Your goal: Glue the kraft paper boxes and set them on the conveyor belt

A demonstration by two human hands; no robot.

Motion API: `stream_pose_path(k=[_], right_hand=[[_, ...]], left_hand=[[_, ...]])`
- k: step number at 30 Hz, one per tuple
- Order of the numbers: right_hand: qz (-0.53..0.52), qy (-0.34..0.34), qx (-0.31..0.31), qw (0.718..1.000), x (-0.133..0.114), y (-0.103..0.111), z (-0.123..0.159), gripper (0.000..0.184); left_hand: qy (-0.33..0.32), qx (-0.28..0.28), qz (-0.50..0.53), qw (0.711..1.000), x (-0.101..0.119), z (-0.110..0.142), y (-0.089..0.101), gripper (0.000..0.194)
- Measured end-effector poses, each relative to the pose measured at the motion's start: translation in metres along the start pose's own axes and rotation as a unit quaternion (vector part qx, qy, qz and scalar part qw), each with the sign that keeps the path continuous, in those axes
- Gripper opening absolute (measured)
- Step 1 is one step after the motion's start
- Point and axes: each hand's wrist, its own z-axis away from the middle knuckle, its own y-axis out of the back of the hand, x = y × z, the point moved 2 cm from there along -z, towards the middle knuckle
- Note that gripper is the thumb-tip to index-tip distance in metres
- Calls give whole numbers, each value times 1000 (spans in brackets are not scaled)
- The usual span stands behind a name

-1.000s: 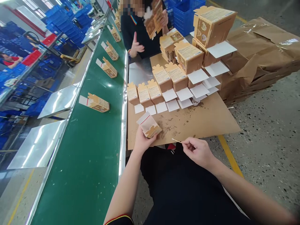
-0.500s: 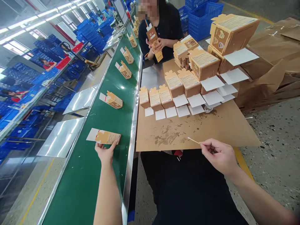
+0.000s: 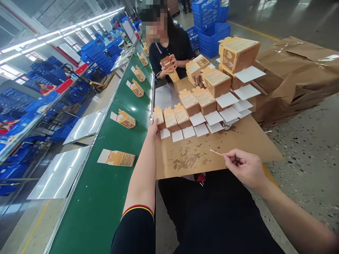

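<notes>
Though in right grip (image 3: 242,167), swab (image 3: 217,152) partly outside

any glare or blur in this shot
Head view: glare streaks the metal panels and spots the green belt; also head view: the right forearm blurs toward the picture's edge, while the right hand and cotton swab look fairly sharp.

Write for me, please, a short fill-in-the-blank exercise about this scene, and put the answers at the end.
1. The person's ____ hand holds the swab.
2. The left hand is at the box on the ____ end of the front row.
3. The belt is coloured ____.
4. The flaps sticking out from the row are coloured ____.

Missing words: right; left; green; white.
</notes>
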Motion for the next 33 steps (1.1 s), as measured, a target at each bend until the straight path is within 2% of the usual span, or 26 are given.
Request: stream_pose_path(k=[2,4,8,11,13,15,17,21,23,25,27,30,33], right_hand=[[32,14,23,999,3,9,-7,28],[74,25,45,996,10,21,-18,23],[167,32,52,984,28,44,-55,19],[216,43,16,975,41,50,-85,28],[238,55,-20,970,49,48,-102,32],[254,60,-60,963,55,43,-117,36],[274,49,-90,956,60,38,-128,40],[313,20,-99,944,60,40,-138,39],[311,24,-82,947,54,46,-131,34],[278,41,-53,958,44,48,-111,27],[208,58,-32,976,31,36,-81,16],[85,68,-81,991,15,-8,-29,16],[60,83,-123,987,10,-60,6,19]], left_hand=[[17,-8,15,1000,-3,3,-9,39],[17,-8,35,999,-11,16,-4,40],[-41,1,148,988,-35,63,35,59],[-64,-25,187,980,-55,113,66,77],[-71,-49,176,981,-64,146,76,84],[-78,-80,170,979,-70,175,74,87],[-74,-108,168,977,-75,194,62,88],[-43,-112,167,979,-87,207,32,91],[-32,-128,150,980,-90,207,22,89],[-29,-142,134,980,-90,207,17,85],[-31,-138,131,981,-88,207,16,83],[-35,-141,127,981,-84,209,17,85],[-41,-151,116,981,-81,212,16,86]])
